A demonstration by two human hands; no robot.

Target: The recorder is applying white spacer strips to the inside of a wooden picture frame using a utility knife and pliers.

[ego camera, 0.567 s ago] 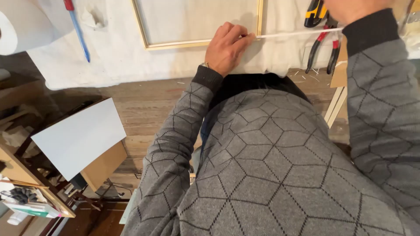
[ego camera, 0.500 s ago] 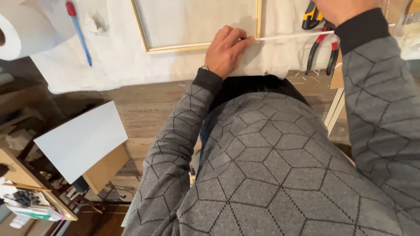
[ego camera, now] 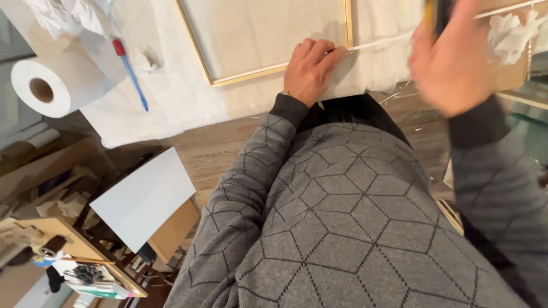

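Thin pale strip [ego camera: 379, 41] lying across the cloth-covered surface [ego camera: 171, 97], just beside the gold frame [ego camera: 245, 74] corner. Pinched at its near end by left hand [ego camera: 310, 69], fingers [ego camera: 334, 55] closed on it. Probably light, bendy, easily snapped; best gripped close to the working point. Right hand [ego camera: 454, 60] blurred, raised, grip impossible to tell; far end of strip cut off.

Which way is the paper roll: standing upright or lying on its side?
On its side: the paper roll's hollow core faces the camera.
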